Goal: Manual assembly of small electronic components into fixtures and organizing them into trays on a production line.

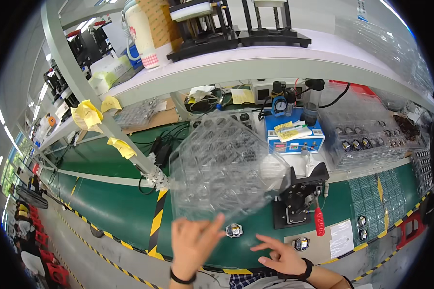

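Observation:
My left hand (194, 244) is at the near edge of a stack of clear plastic trays (217, 178), its fingers partly spread and slightly blurred. Whether the fingertips touch the plastic I cannot tell. A small round part with a metallic rim and a yellow mark (234, 230) lies on the green mat just right of that hand. My right hand (282, 258) hovers near the bench's front edge, fingers apart and holding nothing. Beside it, a second round part (301, 243) rests on a tan sheet (318, 248). Both wrists wear dark bands.
A black hand press with a red handle (319, 221) stands right of the trays. Behind it sits a blue box (294, 137) with a gauge. More filled trays (361, 139) are stacked at right. A shelf edge (275, 67) crosses above; its post (125, 130) slants down at left.

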